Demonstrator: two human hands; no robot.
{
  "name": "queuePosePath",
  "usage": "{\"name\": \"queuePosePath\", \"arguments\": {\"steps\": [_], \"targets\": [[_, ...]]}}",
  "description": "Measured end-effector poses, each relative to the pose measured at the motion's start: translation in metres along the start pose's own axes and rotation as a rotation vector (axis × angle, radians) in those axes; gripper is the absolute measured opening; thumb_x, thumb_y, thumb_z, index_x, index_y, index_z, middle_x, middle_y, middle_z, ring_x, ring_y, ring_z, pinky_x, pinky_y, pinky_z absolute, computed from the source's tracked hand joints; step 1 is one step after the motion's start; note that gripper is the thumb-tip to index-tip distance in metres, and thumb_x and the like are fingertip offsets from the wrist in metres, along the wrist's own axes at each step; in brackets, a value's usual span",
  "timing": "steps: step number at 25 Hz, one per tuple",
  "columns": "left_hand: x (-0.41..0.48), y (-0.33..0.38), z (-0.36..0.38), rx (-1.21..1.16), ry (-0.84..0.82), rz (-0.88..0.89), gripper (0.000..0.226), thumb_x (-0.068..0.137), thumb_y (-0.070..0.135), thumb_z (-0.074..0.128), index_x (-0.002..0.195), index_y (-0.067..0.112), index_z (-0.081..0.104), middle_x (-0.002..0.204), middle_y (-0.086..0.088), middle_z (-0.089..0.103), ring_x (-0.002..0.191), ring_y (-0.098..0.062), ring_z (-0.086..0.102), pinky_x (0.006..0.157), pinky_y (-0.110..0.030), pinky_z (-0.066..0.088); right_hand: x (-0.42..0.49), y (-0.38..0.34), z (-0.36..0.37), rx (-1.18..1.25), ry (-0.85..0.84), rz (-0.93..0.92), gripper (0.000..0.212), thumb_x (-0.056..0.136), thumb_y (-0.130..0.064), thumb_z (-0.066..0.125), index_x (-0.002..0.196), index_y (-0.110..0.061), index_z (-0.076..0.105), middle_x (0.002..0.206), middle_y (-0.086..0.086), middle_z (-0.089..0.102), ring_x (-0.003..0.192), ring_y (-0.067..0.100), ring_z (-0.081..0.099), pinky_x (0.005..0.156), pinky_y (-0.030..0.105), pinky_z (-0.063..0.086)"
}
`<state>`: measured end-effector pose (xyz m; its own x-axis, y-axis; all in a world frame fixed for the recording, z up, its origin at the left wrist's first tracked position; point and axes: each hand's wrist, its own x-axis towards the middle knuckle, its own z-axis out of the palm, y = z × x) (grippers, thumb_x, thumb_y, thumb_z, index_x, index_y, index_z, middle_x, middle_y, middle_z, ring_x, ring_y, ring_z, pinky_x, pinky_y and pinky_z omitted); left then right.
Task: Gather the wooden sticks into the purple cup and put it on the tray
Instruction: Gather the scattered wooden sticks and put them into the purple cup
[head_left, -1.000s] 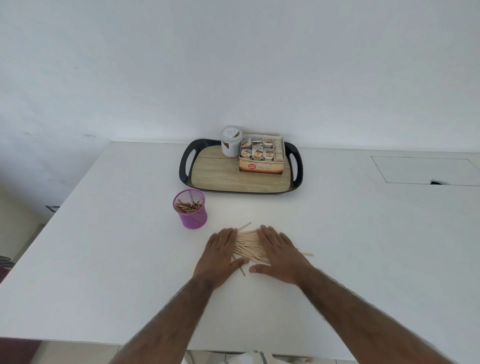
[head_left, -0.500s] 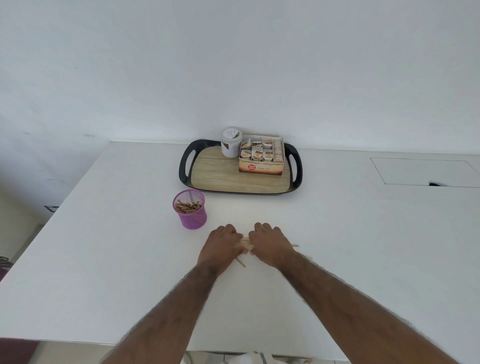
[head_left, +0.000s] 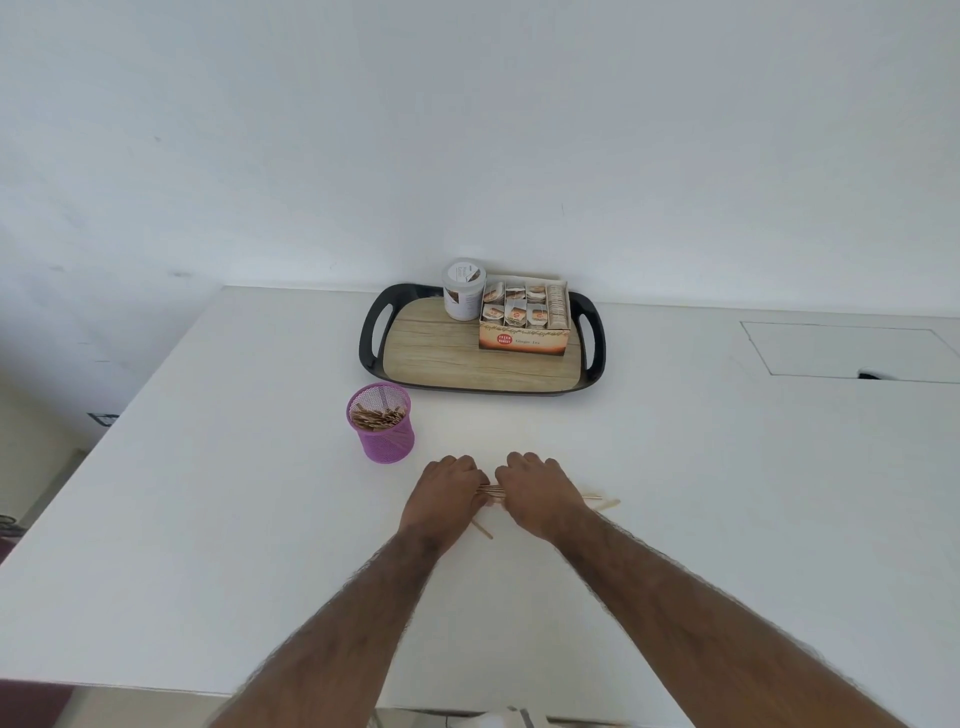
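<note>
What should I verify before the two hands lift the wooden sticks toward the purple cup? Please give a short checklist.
1. The left hand and the right hand curl round the wooden sticks: ok.
2. Every stick is bundled: not ok; a stray stick lies by the left wrist, loose sticks by the right.
3. The purple cup stands upright on the table: ok.
4. The tray has bare room for it: ok.
5. Grip is firm underneath: cannot tell.

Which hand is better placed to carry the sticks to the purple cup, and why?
Probably the left hand: it grips the wooden sticks on the side nearer the purple mesh cup; the right hand lies farther.
</note>
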<state>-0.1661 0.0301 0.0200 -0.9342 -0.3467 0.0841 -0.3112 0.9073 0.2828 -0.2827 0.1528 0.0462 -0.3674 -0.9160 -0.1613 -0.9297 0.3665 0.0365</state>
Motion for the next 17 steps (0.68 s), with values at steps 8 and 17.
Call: {"name": "queuePosePath", "arguments": {"steps": [8, 17], "targets": [[0.006, -0.001, -0.002, 0.076, 0.041, 0.053, 0.019, 0.100, 0.027, 0.055, 0.100, 0.021, 0.074, 0.091, 0.002, 0.065, 0.088, -0.023, 0.057, 0.079, -0.034, 0.040, 0.000, -0.001, 0.002, 0.029, 0.067, -0.012, 0.027, 0.096, -0.006, 0.043, 0.121, -0.012, 0.053, 0.121, 0.009, 0.054, 0.111, 0.029, 0.053, 0.081, 0.040, 0.042], [0.014, 0.004, -0.019, -0.069, 0.080, 0.033, 0.026, 0.100, 0.037, 0.057, 0.106, 0.016, 0.071, 0.101, -0.001, 0.065, 0.093, -0.021, 0.061, 0.075, -0.035, 0.049, 0.006, 0.011, -0.003, 0.154, 0.061, -0.021, 0.024, 0.095, -0.003, 0.040, 0.116, -0.013, 0.049, 0.111, 0.008, 0.057, 0.099, 0.029, 0.057, 0.079, 0.039, 0.038]]}}
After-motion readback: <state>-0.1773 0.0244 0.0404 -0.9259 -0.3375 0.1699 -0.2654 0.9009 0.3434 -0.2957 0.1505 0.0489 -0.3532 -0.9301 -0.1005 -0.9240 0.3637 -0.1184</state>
